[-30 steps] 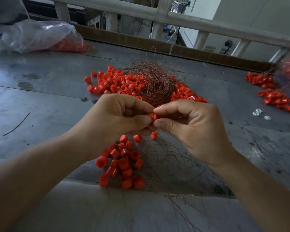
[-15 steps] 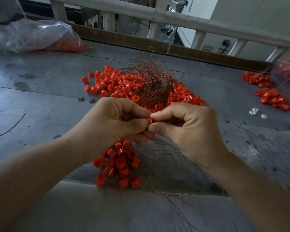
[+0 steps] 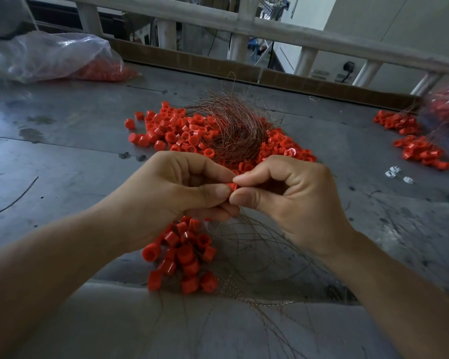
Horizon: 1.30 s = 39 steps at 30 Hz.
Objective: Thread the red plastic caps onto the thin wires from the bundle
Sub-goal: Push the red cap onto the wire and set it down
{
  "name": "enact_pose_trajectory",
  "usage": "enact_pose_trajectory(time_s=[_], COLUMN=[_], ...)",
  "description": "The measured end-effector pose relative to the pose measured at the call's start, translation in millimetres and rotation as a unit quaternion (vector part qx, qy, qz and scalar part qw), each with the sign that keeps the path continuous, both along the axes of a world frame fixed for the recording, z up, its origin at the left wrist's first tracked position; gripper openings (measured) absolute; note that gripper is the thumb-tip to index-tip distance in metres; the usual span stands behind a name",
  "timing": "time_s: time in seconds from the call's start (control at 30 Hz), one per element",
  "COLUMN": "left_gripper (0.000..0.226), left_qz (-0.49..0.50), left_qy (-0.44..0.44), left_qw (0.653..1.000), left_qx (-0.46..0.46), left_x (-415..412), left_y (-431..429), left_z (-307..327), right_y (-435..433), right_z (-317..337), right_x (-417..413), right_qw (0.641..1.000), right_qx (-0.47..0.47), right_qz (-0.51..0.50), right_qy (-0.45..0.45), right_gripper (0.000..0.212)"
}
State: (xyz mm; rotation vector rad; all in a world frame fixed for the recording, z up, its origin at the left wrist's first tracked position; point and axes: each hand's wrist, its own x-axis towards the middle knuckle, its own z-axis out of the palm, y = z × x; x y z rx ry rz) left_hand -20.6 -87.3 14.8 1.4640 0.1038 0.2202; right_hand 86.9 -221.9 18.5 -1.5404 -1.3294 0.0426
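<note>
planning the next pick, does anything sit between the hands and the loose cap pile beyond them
Nothing visible stands between. The loose cap pile lies just beyond the left hand and right hand, which pinch a red cap. The wire bundle rests on the pile's middle, covering some caps.

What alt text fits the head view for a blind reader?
The left hand and right hand together pinch one red cap above a grey table. A cluster of caps lies below them among thin wires; a loose cap pile and wire bundle lie behind.
</note>
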Motion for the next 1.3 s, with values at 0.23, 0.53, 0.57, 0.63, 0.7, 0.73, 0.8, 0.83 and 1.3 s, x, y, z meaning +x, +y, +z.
enact_pose_trajectory(time_s=[0.23,0.53,0.57,0.63,0.7,0.73,0.8,0.83,1.3], left_gripper=[0.022,0.021,0.021,0.034,0.049,0.051,0.054,0.055,0.049], left_qz=[-0.030,-0.053,-0.054,-0.059,-0.057,-0.045,-0.026,-0.027,-0.057], left_qy=[-0.015,-0.016,-0.021,-0.037,-0.054,-0.056,-0.051,-0.050,-0.052], left_qw=[0.999,0.997,0.997,0.997,0.996,0.995,0.994,0.995,0.997], left_qx=[-0.024,-0.049,-0.055,-0.032,0.036,0.068,0.089,0.087,0.030], left_x=[-3,-3,-3,-4,-5,-5,-5,-5,-10], left_y=[1,2,2,0,-5,-6,-8,-9,-8], left_z=[2,0,1,2,2,1,-1,-2,7], right_y=[-2,-4,-4,-3,-2,-3,-3,-4,-5], right_z=[1,9,8,8,6,5,2,3,8], right_x=[-2,0,-1,-2,-1,-1,-1,-2,-11], right_qw=[1.000,0.990,0.991,0.991,0.989,0.988,0.986,0.985,0.994], right_qx=[0.010,-0.098,-0.094,-0.093,-0.105,-0.111,-0.117,-0.118,-0.093], right_qz=[0.022,0.060,0.055,0.043,0.036,0.034,0.031,0.031,0.054], right_qy=[0.016,-0.078,-0.082,-0.083,-0.095,-0.105,-0.118,-0.121,-0.035], right_gripper=[0.017,0.034,0.037,0.040,0.031,0.023,0.013,0.011,0.010])
